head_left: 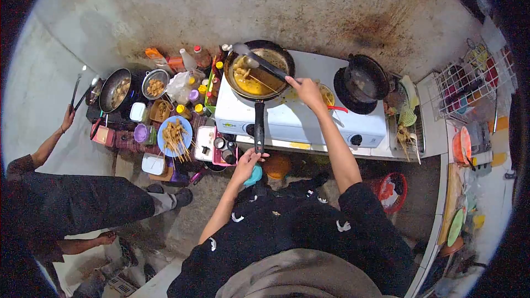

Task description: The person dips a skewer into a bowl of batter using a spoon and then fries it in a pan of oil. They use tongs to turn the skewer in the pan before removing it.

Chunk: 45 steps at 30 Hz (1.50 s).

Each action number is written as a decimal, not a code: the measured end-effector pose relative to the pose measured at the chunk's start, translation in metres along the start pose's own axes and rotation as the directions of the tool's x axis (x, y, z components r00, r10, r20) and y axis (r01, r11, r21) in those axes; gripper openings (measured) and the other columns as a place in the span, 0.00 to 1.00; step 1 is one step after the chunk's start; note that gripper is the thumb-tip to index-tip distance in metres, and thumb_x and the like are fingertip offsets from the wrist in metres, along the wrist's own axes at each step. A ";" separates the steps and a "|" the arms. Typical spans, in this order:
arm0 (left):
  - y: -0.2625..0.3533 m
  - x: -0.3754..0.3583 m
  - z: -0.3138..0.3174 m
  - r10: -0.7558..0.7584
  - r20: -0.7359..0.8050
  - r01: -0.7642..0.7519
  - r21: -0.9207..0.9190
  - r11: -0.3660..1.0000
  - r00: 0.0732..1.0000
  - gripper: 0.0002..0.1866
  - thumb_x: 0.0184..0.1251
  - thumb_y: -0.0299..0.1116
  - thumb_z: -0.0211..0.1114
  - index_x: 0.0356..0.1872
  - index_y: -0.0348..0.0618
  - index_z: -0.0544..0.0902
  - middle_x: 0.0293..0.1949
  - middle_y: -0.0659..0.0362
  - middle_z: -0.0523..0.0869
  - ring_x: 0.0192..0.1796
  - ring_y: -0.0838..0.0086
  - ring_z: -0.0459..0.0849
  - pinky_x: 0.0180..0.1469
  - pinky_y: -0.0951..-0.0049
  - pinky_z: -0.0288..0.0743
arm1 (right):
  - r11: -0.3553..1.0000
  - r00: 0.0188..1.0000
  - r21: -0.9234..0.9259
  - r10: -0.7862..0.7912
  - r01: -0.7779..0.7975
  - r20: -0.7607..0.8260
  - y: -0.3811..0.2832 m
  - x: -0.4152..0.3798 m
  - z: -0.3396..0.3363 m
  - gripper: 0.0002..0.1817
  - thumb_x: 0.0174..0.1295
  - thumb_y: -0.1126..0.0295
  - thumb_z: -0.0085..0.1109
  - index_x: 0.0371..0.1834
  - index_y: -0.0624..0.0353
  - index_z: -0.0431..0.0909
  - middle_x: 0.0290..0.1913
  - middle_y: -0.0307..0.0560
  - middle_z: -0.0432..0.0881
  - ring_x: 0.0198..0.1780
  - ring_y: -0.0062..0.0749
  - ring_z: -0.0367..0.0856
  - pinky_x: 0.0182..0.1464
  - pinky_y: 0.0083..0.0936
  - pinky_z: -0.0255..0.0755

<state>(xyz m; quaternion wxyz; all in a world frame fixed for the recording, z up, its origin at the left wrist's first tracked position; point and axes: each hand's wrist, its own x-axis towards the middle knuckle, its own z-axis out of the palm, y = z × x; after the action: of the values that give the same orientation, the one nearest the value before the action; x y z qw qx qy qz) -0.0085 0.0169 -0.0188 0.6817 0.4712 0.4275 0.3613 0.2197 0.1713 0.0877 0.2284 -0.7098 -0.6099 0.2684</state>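
Two hands busy, both mine. Left hand (247, 161) wrapped round end of frying pan (260, 72) handle at 6 o'clock of pan. Right hand (307, 91) clamps tongs (264, 62), tips over skewers (249, 75) lying in yellow oil. Pan sits on left burner of white stove (309, 115). My judgement: frying midway; blue plate (174, 135) at 9 o'clock holds more skewers, cooked or raw unclear. Stove front carries small logo, unreadable. Co-worker's hand (68, 117) far at 9 o'clock, holding own tongs.
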 end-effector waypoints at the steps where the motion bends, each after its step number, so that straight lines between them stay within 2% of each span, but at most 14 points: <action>1: 0.000 0.000 0.000 0.003 0.001 -0.003 0.010 1.000 1.000 0.15 0.63 0.34 0.47 0.46 0.34 0.67 0.38 0.55 0.79 0.36 0.78 0.73 0.43 0.78 0.66 | 1.000 0.997 0.016 -0.015 0.017 -0.069 -0.001 -0.003 -0.001 0.31 0.51 0.42 0.45 0.33 0.66 0.77 0.31 0.65 0.76 0.37 0.54 0.75 0.41 0.38 0.67; 2: 0.000 0.000 -0.001 0.005 -0.001 -0.005 0.020 1.000 1.000 0.15 0.63 0.34 0.47 0.46 0.34 0.67 0.38 0.55 0.79 0.36 0.78 0.73 0.43 0.78 0.66 | 0.999 0.990 0.032 -0.030 0.035 -0.136 -0.001 -0.006 0.000 0.31 0.51 0.43 0.46 0.33 0.66 0.77 0.30 0.65 0.76 0.37 0.54 0.75 0.41 0.38 0.67; 8: -0.002 0.001 -0.004 -0.036 -0.012 0.035 -0.047 0.998 0.999 0.14 0.63 0.34 0.46 0.45 0.35 0.67 0.39 0.55 0.79 0.36 0.77 0.73 0.44 0.78 0.65 | 0.990 0.992 -0.130 0.035 -0.050 -0.118 0.020 -0.028 -0.011 0.30 0.51 0.43 0.46 0.32 0.66 0.77 0.27 0.62 0.76 0.35 0.55 0.74 0.40 0.37 0.67; 12: -0.007 0.005 -0.007 -0.039 0.034 0.041 -0.057 0.998 0.999 0.17 0.63 0.35 0.47 0.48 0.35 0.64 0.42 0.54 0.76 0.40 0.76 0.72 0.46 0.77 0.64 | 0.993 0.983 -0.088 0.069 -0.085 -0.167 0.029 -0.044 -0.004 0.31 0.51 0.43 0.46 0.32 0.66 0.76 0.28 0.61 0.77 0.35 0.54 0.75 0.40 0.37 0.66; 14: -0.012 0.009 -0.005 0.046 -0.182 -0.025 0.118 0.993 0.982 0.20 0.62 0.35 0.50 0.52 0.36 0.60 0.45 0.53 0.71 0.43 0.74 0.71 0.49 0.77 0.63 | 0.995 0.978 0.042 0.101 -0.095 -0.181 0.030 -0.049 -0.001 0.31 0.51 0.43 0.46 0.35 0.65 0.76 0.29 0.61 0.77 0.36 0.52 0.75 0.40 0.37 0.66; 15: -0.008 0.010 -0.005 0.045 -0.180 -0.024 0.117 0.993 0.983 0.20 0.62 0.35 0.50 0.52 0.36 0.60 0.45 0.53 0.71 0.43 0.74 0.71 0.49 0.77 0.63 | 0.994 0.978 0.041 0.103 -0.097 -0.182 0.033 -0.050 0.000 0.31 0.51 0.43 0.46 0.35 0.65 0.76 0.29 0.61 0.77 0.36 0.52 0.75 0.40 0.37 0.66; 21: 0.010 0.013 -0.005 -0.009 -0.205 0.030 0.100 0.995 0.979 0.23 0.60 0.34 0.52 0.53 0.36 0.58 0.47 0.52 0.68 0.49 0.73 0.68 0.51 0.75 0.61 | 0.992 0.978 -0.128 -0.024 -0.002 -0.205 0.017 -0.071 -0.034 0.27 0.49 0.47 0.52 0.41 0.60 0.74 0.32 0.57 0.77 0.36 0.49 0.76 0.40 0.37 0.67; 23: 0.014 0.011 -0.002 -0.025 -0.177 0.044 0.100 0.994 0.984 0.23 0.59 0.33 0.53 0.54 0.36 0.58 0.48 0.53 0.68 0.49 0.73 0.68 0.51 0.76 0.61 | 0.940 0.984 -0.327 -0.141 0.098 -0.112 0.004 -0.076 -0.052 0.26 0.45 0.49 0.56 0.41 0.58 0.74 0.31 0.55 0.78 0.34 0.47 0.76 0.38 0.36 0.68; 24: 0.011 0.011 -0.002 -0.026 -0.174 0.044 0.100 0.994 0.984 0.23 0.59 0.33 0.53 0.54 0.36 0.58 0.48 0.53 0.68 0.49 0.73 0.68 0.51 0.76 0.61 | 0.940 0.984 -0.328 -0.139 0.094 -0.114 0.006 -0.075 -0.053 0.26 0.45 0.49 0.56 0.41 0.58 0.74 0.31 0.55 0.78 0.34 0.47 0.76 0.38 0.36 0.68; 26: 0.004 0.012 -0.005 -0.025 -0.174 0.040 0.084 0.996 0.984 0.24 0.59 0.33 0.53 0.54 0.36 0.59 0.49 0.53 0.67 0.47 0.74 0.69 0.51 0.76 0.61 | 0.872 0.943 -0.433 -0.310 0.229 -0.125 0.013 -0.071 -0.052 0.25 0.43 0.51 0.58 0.40 0.57 0.75 0.28 0.54 0.78 0.31 0.44 0.77 0.34 0.35 0.70; 33: 0.006 0.011 0.000 -0.058 -0.178 0.060 0.006 0.998 0.982 0.24 0.59 0.34 0.53 0.54 0.36 0.59 0.49 0.54 0.67 0.47 0.76 0.68 0.50 0.77 0.61 | 0.846 0.939 -0.494 -0.308 0.199 -0.150 0.011 -0.066 -0.045 0.21 0.43 0.52 0.59 0.36 0.53 0.77 0.24 0.52 0.78 0.27 0.42 0.78 0.30 0.33 0.71; 38: 0.002 0.010 -0.003 -0.051 -0.165 0.058 0.040 0.998 0.985 0.23 0.59 0.34 0.53 0.54 0.38 0.60 0.48 0.55 0.68 0.46 0.77 0.68 0.49 0.77 0.61 | 0.860 0.977 -0.497 -0.191 0.118 -0.098 -0.009 -0.081 -0.060 0.22 0.41 0.49 0.58 0.36 0.51 0.79 0.23 0.54 0.78 0.27 0.42 0.78 0.30 0.33 0.72; 41: 0.004 0.007 -0.002 -0.075 -0.173 0.085 0.050 0.995 0.982 0.23 0.59 0.34 0.53 0.53 0.39 0.60 0.48 0.55 0.68 0.47 0.76 0.67 0.50 0.77 0.60 | 0.860 0.959 -0.479 -0.260 0.176 -0.115 -0.004 -0.084 -0.063 0.24 0.42 0.45 0.57 0.35 0.52 0.79 0.18 0.56 0.75 0.24 0.45 0.76 0.29 0.34 0.70; 45: -0.001 0.007 -0.003 -0.046 -0.183 0.056 0.054 0.997 0.982 0.22 0.59 0.34 0.53 0.53 0.38 0.60 0.48 0.55 0.68 0.48 0.75 0.67 0.50 0.77 0.60 | 0.855 0.965 -0.491 -0.245 0.169 -0.094 -0.006 -0.088 -0.066 0.25 0.42 0.45 0.56 0.35 0.53 0.79 0.20 0.57 0.76 0.26 0.45 0.77 0.31 0.34 0.70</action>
<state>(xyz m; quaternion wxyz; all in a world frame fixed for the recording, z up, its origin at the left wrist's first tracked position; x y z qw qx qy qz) -0.0083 0.0237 -0.0223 0.6346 0.4450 0.5104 0.3725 0.2493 0.0857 0.1505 0.1196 -0.6927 -0.7107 0.0276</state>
